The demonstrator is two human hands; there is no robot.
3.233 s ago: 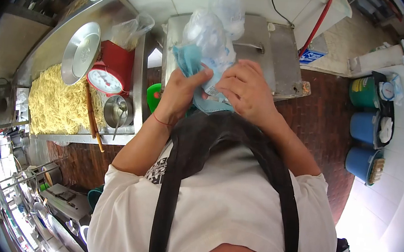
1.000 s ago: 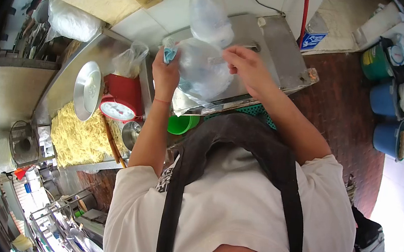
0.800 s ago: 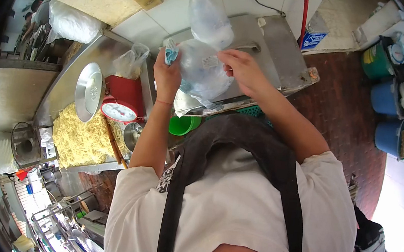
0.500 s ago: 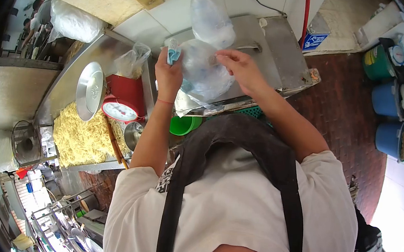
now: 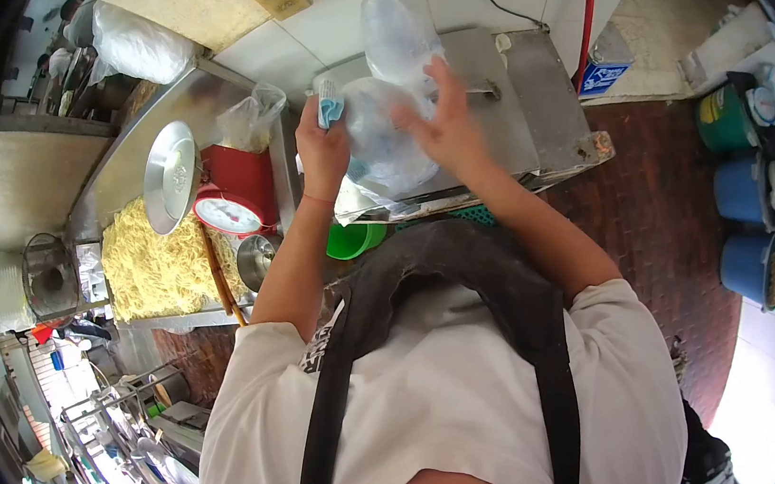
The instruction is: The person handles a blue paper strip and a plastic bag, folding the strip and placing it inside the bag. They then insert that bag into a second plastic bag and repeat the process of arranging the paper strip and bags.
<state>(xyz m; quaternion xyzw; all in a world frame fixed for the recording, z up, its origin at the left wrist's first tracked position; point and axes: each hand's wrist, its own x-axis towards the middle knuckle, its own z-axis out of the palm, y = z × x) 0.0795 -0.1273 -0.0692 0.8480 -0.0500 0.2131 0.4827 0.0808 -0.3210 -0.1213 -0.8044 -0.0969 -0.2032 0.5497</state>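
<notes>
My left hand (image 5: 322,160) is closed around a small folded piece, light blue and white (image 5: 330,109), whose kind I cannot tell. It rises above my thumb at the left edge of a full, clear plastic bag (image 5: 379,150). Over that bag's right side is my right hand (image 5: 454,137), fingers spread and partly smeared by motion, with nothing seen in them. Behind it, against the wall, stands a second clear bag (image 5: 388,27). Both bags rest on a steel worktop (image 5: 512,113).
To the left, a red dial scale (image 5: 243,183) with a steel pan (image 5: 168,181) stands beside a heap of yellow noodles (image 5: 150,268). A metal bowl (image 5: 253,263) and a green bucket (image 5: 355,239) are nearby. Blue bins (image 5: 746,269) line the right wall.
My right hand has turned upward and its fingers have spread from a near pinch over the bag. My left hand keeps its hold in about the same place.
</notes>
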